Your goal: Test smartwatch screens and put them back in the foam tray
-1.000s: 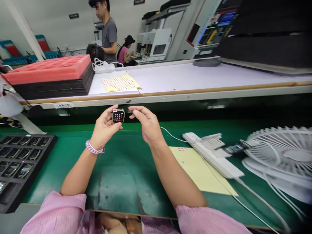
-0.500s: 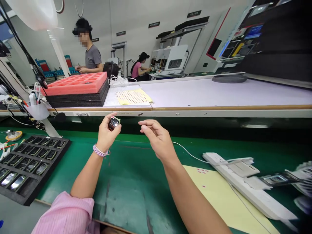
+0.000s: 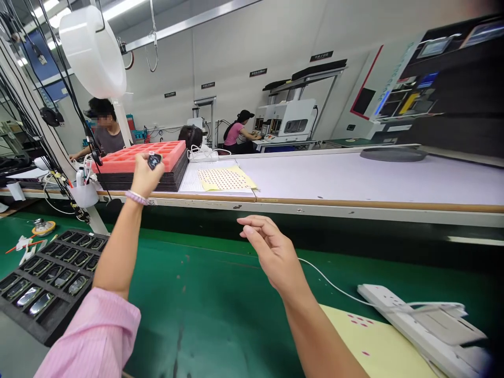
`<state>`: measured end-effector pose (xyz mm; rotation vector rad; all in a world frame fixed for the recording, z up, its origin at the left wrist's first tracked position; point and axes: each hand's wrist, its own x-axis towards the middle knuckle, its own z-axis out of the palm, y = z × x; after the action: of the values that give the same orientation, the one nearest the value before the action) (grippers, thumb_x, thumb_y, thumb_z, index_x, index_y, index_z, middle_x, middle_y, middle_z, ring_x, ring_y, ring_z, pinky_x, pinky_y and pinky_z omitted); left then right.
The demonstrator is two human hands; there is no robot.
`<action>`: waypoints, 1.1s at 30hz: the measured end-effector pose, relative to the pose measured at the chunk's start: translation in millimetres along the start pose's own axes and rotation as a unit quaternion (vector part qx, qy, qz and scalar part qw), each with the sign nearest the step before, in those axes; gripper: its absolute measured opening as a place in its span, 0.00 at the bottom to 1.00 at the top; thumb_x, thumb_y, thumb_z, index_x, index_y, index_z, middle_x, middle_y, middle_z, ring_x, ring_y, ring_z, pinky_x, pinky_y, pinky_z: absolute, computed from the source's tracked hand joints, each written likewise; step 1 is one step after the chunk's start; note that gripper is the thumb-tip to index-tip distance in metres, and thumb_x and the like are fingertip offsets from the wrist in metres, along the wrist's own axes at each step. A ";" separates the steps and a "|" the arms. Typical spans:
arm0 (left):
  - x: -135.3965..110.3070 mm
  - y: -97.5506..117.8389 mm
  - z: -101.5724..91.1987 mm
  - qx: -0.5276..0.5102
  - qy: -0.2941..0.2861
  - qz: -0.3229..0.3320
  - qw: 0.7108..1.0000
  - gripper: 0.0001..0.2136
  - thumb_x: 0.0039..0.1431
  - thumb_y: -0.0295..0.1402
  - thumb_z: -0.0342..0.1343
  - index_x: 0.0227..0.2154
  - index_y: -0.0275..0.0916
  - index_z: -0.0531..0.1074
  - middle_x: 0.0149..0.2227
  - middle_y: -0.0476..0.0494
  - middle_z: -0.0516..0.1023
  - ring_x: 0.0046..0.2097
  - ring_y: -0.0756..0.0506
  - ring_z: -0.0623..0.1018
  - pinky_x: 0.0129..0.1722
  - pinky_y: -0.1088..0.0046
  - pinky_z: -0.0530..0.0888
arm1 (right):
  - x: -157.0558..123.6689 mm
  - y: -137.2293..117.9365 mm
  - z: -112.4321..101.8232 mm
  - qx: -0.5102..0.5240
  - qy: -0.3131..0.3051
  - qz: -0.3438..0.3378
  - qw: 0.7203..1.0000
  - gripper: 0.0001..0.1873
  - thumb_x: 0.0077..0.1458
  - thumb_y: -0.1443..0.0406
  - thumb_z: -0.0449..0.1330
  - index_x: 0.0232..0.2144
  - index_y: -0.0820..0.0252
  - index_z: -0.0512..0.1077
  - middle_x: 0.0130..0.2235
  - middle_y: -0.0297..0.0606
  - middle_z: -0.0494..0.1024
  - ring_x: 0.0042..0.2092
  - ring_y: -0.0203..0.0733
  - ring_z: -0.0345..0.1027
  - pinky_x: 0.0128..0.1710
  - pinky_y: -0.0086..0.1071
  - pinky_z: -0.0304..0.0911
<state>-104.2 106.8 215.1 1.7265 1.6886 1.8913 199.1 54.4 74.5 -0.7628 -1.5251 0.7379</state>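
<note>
My left hand (image 3: 145,176) is raised and stretched forward, pinching a small dark square device (image 3: 154,160) between its fingertips, just in front of the red foam tray (image 3: 136,157) on the far white table. My right hand (image 3: 273,252) hovers over the green belt with its fingers loosely curled and thumb near the forefinger; nothing shows in it. A black tray (image 3: 47,273) with several similar devices in slots lies at the lower left.
A yellow sticker sheet (image 3: 378,346) and a white power strip (image 3: 417,320) with cable lie at the right. A dotted sheet (image 3: 226,179) rests on the white table. A lamp (image 3: 92,50) hangs top left. Other people work behind the red tray stack and at far machines.
My left hand has lifted the small device up and forward to the left, toward the red tray. My right hand stayed low over the belt. The view tilted upward.
</note>
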 end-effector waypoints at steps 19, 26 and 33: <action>69.9 9.0 -53.3 0.507 -0.035 -0.075 0.858 0.30 0.73 0.49 0.42 0.63 0.30 0.70 0.59 0.20 0.78 0.64 0.25 0.74 0.65 0.47 0.65 | -3.7 -12.8 -9.2 -0.089 0.057 -0.103 0.989 0.11 0.66 0.54 0.62 0.43 0.49 0.82 0.46 0.41 0.78 0.47 0.51 0.75 0.50 0.50 0.66; 41.7 4.5 -58.9 0.584 -0.104 0.107 0.798 0.29 0.74 0.44 0.38 0.67 0.32 0.69 0.56 0.28 0.80 0.66 0.29 0.71 0.71 0.40 0.52 | -16.0 -39.0 -34.1 -0.070 0.111 -0.173 0.976 0.08 0.66 0.62 0.64 0.46 0.50 0.81 0.45 0.39 0.77 0.45 0.44 0.74 0.49 0.43 0.68; -0.5 7.9 -23.1 0.445 -0.018 0.302 0.843 0.28 0.73 0.48 0.45 0.63 0.33 0.71 0.69 0.32 0.70 0.68 0.30 0.67 0.70 0.40 0.57 | -39.2 -63.6 -92.3 -0.139 0.180 -0.202 0.953 0.07 0.66 0.64 0.64 0.46 0.50 0.81 0.45 0.39 0.77 0.43 0.45 0.74 0.46 0.42 0.71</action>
<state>-116.5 88.7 225.9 2.8756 2.4420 1.1882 290.4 -12.2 110.9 -0.7128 -1.3989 0.0693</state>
